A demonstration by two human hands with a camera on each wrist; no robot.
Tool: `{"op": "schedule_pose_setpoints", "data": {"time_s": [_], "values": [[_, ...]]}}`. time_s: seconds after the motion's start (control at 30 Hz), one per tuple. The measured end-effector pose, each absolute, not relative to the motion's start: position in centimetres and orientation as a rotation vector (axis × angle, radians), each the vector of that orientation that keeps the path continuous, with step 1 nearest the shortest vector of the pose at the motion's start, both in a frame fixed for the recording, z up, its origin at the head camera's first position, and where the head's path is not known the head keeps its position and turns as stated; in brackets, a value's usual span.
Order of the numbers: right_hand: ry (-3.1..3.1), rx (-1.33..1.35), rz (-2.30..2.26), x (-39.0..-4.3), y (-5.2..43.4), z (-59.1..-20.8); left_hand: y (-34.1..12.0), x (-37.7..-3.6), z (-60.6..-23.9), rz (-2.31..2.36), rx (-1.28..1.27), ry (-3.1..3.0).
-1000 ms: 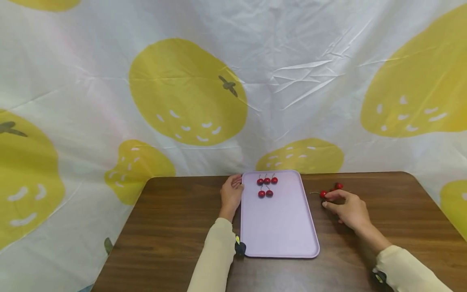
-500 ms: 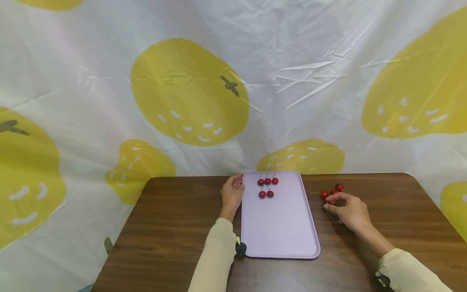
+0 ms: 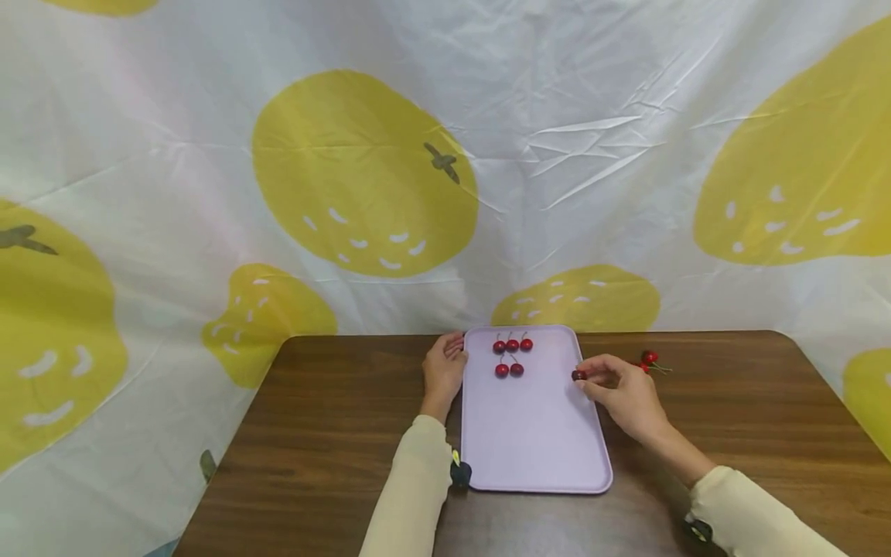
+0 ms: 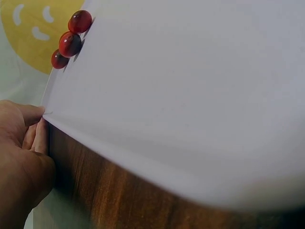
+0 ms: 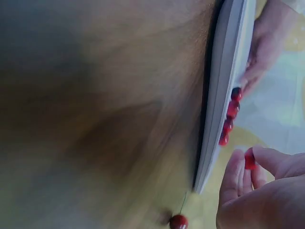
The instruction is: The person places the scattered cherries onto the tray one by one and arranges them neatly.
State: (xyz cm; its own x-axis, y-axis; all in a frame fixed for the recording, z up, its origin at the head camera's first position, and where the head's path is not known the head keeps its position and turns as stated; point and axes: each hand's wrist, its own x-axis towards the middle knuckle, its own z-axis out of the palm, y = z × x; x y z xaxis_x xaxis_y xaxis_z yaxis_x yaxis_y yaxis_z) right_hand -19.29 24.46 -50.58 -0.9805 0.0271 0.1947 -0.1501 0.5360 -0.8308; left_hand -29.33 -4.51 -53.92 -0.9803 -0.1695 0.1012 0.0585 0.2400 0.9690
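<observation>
A lilac tray (image 3: 536,441) lies in the middle of the brown table. Five red cherries sit at its far end, three in a row (image 3: 512,345) and two behind them (image 3: 509,370). My right hand (image 3: 586,376) pinches one more cherry (image 3: 577,375) between thumb and forefinger, just over the tray's right rim. The right wrist view shows that cherry (image 5: 249,160) at the fingertips beside the tray's edge (image 5: 224,95). My left hand (image 3: 454,354) holds the tray's far left rim, thumb and fingers (image 4: 33,129) curled at the edge (image 4: 86,136).
A few loose cherries (image 3: 648,358) with stems lie on the table (image 3: 327,433) right of the tray; one (image 5: 178,221) shows in the right wrist view. A white cloth with yellow fruit prints (image 3: 362,178) hangs behind the table.
My right hand has lifted a cherry from the loose group on the table and carried it left to the tray's right rim. The left hand has not moved.
</observation>
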Motion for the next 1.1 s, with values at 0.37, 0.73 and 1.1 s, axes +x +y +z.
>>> {"op": "schedule_pose_setpoints", "data": {"time_s": [0.37,0.73,1.1], "values": [[-2.778,0.254,1.278,-23.3,20.5,-51.7,-4.5,-29.1,-53.9,-1.822,0.114,-2.328],[-2.815,0.376,1.213,-25.5,19.2,-51.4,-4.6,-29.2,-53.5,-1.812,0.105,-2.330],[-2.860,0.371,1.203,-26.3,18.7,-51.3,-4.5,-29.2,-53.6,-1.785,0.114,-2.339]]}}
